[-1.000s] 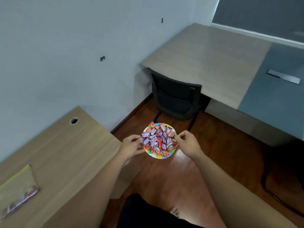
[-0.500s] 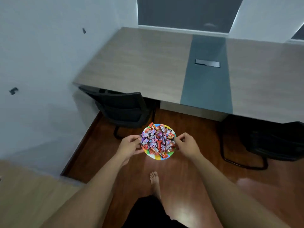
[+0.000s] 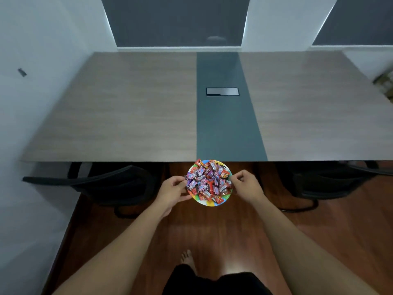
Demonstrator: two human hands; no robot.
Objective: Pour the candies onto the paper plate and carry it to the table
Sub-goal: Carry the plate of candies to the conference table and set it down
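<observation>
While I look down past bare foot [image 3: 187,257] on wood floor [image 3: 212,231], paper plate [image 3: 209,202] hangs level in air, just short of table [image 3: 127,116] near edge. My left hand [image 3: 172,191] pinches plate's left rim, right hand [image 3: 246,186] pinches right rim. Candies [image 3: 207,180] heaped on plate, covering most of it; wrapper print unreadable. Plate round, no long axis. Chairs [image 3: 110,184] tucked under table, partly hidden. Beyond, grey strip [image 3: 225,124] with cable hatch [image 3: 222,91].
</observation>
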